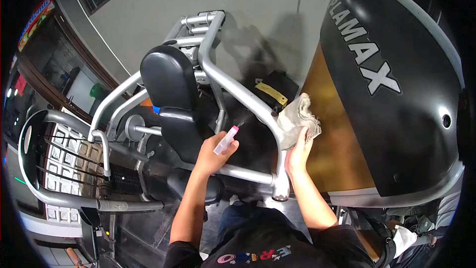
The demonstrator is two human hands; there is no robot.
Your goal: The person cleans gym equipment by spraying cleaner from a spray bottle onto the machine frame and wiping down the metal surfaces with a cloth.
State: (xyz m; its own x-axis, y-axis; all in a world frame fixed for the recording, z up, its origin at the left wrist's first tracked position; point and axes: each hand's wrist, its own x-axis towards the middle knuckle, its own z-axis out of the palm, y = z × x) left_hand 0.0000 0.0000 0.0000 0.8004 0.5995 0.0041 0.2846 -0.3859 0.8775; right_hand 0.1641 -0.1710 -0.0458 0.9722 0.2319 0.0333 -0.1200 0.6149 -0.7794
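My left hand is closed around a small clear spray bottle with a pink top, tilted up and to the right. My right hand grips a folded, greyish-white cloth. The cloth lies at the bend of a silver tube frame and seems to touch it. That frame belongs to an exercise machine with a black padded backrest and a black seat, both to the left of my hands.
A large black machine cover lettered PLAMAX rises on the right, above a brownish-gold panel. A grey curved handle frame stands at left. Behind are a grey wall and a dark box with a yellow label.
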